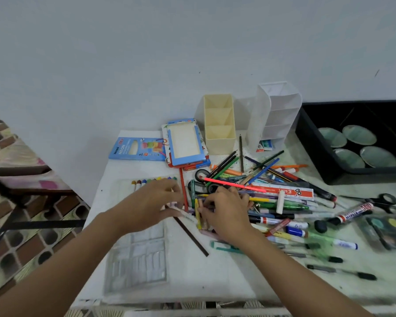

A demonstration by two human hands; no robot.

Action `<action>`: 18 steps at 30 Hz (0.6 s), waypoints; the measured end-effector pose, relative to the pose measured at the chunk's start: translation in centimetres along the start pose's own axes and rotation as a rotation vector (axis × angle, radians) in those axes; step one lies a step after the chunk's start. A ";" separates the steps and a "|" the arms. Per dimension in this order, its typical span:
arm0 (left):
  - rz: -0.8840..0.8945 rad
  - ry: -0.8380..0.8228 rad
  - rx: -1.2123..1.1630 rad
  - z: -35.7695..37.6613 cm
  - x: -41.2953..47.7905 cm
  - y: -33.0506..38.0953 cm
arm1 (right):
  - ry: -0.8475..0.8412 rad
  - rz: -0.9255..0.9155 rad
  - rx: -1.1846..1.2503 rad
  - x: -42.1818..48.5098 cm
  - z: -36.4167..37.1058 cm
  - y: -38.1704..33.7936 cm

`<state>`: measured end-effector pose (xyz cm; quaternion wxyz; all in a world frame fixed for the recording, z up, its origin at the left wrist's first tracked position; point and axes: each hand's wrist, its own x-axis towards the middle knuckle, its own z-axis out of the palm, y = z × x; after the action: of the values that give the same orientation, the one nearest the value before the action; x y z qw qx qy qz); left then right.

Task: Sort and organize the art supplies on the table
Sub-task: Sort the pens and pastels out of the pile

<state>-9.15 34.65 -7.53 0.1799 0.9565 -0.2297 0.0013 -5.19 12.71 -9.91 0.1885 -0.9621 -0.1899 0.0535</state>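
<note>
A jumbled pile of pens, pencils and markers (272, 197) is spread across the tabletop (192, 271) in front of the cream organizer (220, 124) and out to its right. The organizer's three compartments are seen to hold nothing, so the sorting is judged to be at an early stage.

The right hand (224, 213) is lowered onto the edge of the pile nearest the person, straight in front of the organizer. Its fingers are curled and pinched round a few short crayons (198, 213), probably so that like can be pulled from unlike.

The left hand (151, 202) is held in front of the organizer and to its left, over a row of coloured markers (154, 180) laid side by side in a clear sleeve. A pale stick seems to lie under its fingertips. Because of blur, it cannot be told whether that hand is clamped on it or merely spread above it.

Two flat boxes are placed just left of the organizer: an open blue-framed box (185, 145) beside it and a blue neon box (135, 149) farther left. Both are likely kept close as destinations for sets. A white tiered organizer (277, 113) stands touching or just beside the cream one on its right. A clear plastic tray (140, 255) lies well in front and to the left, near the person. Scissors (380, 202) are left far to the front right, beyond the pile.
</note>
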 end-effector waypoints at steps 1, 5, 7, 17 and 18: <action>-0.054 0.020 -0.070 -0.7 -0.4 0.1 | 0.000 0.006 0.032 0.0 0.0 0.1; -0.248 0.180 -0.295 -2.3 -2.6 0.7 | 0.021 -0.092 0.234 0.3 -0.8 -0.1; -0.331 0.252 -0.442 -2.5 -3.7 1.1 | 0.026 -0.195 0.424 0.3 -1.2 -0.6; -0.627 0.329 -0.893 0.1 -7.3 -0.7 | -0.027 -0.349 0.730 -1.4 0.5 -3.7; -0.623 0.298 -0.869 0.4 -7.4 -1.1 | -0.043 -0.350 0.716 -1.5 1.0 -3.8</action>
<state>-15.27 38.65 -8.93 0.5805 0.8064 0.1126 -0.0118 -8.07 15.75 -9.28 0.5142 -0.7873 -0.3242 0.1035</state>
